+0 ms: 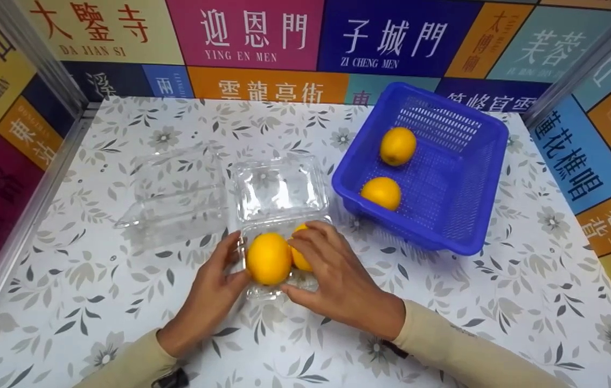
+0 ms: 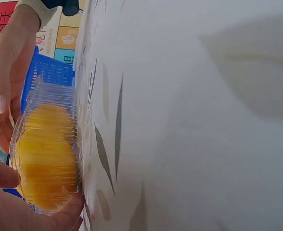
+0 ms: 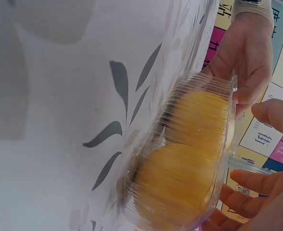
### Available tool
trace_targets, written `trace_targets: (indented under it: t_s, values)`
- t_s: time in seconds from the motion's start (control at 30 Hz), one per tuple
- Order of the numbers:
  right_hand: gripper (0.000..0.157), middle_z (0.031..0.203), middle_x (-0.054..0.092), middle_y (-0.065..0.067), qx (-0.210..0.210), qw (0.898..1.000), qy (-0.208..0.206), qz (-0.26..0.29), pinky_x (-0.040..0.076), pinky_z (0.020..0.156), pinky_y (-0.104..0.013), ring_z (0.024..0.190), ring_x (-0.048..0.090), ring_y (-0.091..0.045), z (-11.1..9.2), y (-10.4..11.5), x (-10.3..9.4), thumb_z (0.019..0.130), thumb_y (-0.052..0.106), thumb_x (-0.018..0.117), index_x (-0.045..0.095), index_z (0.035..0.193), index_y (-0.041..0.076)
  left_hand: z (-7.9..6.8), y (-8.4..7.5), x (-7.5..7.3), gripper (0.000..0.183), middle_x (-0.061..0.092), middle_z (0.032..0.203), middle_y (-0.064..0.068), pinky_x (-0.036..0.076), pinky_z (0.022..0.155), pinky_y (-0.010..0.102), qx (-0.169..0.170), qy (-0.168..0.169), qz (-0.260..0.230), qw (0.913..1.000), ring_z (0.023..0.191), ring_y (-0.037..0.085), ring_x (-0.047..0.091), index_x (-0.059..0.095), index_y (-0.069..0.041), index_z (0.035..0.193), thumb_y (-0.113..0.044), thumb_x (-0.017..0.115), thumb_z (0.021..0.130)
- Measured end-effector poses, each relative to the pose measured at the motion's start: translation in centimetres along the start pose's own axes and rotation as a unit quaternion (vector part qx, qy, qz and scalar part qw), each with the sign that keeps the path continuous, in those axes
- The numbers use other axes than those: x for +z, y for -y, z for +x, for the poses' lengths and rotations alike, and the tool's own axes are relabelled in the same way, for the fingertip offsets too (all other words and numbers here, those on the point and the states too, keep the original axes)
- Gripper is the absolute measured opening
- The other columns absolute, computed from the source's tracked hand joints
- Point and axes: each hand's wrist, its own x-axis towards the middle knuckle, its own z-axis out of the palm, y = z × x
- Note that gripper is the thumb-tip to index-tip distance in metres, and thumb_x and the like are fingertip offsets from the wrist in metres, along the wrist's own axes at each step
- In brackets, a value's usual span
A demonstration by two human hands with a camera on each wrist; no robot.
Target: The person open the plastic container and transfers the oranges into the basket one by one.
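Two yellow-orange oranges, one nearer the left (image 1: 269, 258) and one partly hidden under my right fingers, sit side by side in a clear plastic clamshell box (image 1: 265, 294). Its lid (image 1: 283, 188) lies folded back, away from me. My left hand (image 1: 211, 293) holds the box at its left end, thumb low on the ribbed wall (image 2: 50, 187) and fingers by the rim. Over the right part hovers my right hand (image 1: 338, 277), fingers spread and bent loosely above the second orange; in the right wrist view its fingertips (image 3: 245, 180) stand around the rim without a visible pinch.
A blue plastic basket (image 1: 491, 183) stands at the back right, holding two more oranges (image 1: 398, 146). Left of the box lies other clear plastic packaging (image 1: 179, 199), its lid raised. Printed panels (image 1: 262, 35) wall the flowered table (image 1: 95, 302) at the back and sides.
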Motion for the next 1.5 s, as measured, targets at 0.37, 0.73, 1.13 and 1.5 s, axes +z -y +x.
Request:
trace_targets:
  t_s: [0.37,0.73,1.13,1.5]
  values:
    - [0.073,0.140,0.063,-0.012,-0.010,0.999,0.020,-0.048,0.032,0.128,-0.062,0.147,0.048,-0.042,0.9,0.0,1.4,0.089,0.051,0.089,0.065,0.140,0.006,0.1,0.0,0.0,0.073,0.047,0.168,0.022,0.045,0.121,0.057,-0.001,0.003,0.007,1.0000,0.147,0.040,0.052,0.035,-0.001,0.170,-0.004,0.068,0.105]
    - [0.077,0.137,0.064,-0.011,0.017,0.994,0.063,-0.091,0.027,0.125,-0.076,0.151,0.046,-0.040,1.8,0.5,2.2,0.095,0.062,0.079,0.060,0.146,0.009,0.0,-0.1,-0.1,0.072,0.046,0.169,0.021,0.043,0.123,0.058,-0.002,0.000,0.020,0.9998,0.148,0.041,0.052,0.034,-0.002,0.170,-0.003,0.065,0.105]
    - [0.081,0.132,0.076,-0.008,0.044,0.991,0.086,-0.097,0.015,0.122,-0.085,0.152,0.046,-0.038,2.7,0.5,2.5,0.091,0.068,0.081,0.061,0.145,0.011,0.2,-0.1,0.0,0.073,0.045,0.169,0.022,0.044,0.122,0.057,0.002,0.003,0.028,0.9996,0.147,0.040,0.053,0.033,-0.001,0.170,-0.004,0.066,0.105]
    - [0.075,0.128,0.076,-0.007,0.043,0.992,0.077,-0.087,0.016,0.120,-0.087,0.153,0.047,-0.038,3.0,0.4,2.7,0.089,0.063,0.083,0.065,0.141,0.012,0.1,0.0,0.0,0.073,0.046,0.169,0.019,0.046,0.121,0.057,-0.004,0.005,0.018,0.9998,0.148,0.039,0.051,0.034,-0.003,0.170,-0.002,0.065,0.104]
